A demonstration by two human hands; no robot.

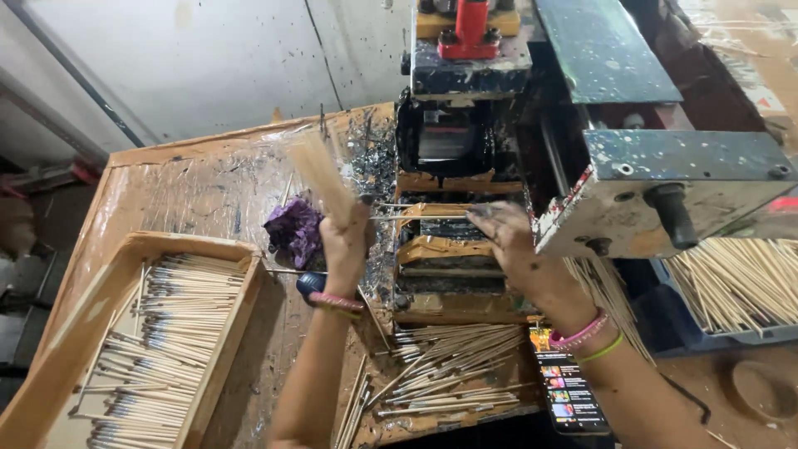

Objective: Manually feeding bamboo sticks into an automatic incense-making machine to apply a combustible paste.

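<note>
My left hand [345, 243] grips a bundle of thin bare sticks [320, 173] that slants up and to the left. My right hand [509, 241] rests by the front of a dark, paint-spattered machine [465, 125], its fingertips pinching the end of a single stick [416, 218] that lies level between my two hands. Below my hands a loose pile of coated sticks [453, 366] lies on the wooden table [199, 191]. Both wrists wear coloured bands.
A wooden tray [58, 357] at the lower left holds several rows of dark-tipped sticks. A purple rag [295, 229] lies by my left hand. A phone [567, 391] with a lit screen lies at the bottom. A blue bin of bare sticks [736, 287] stands at the right.
</note>
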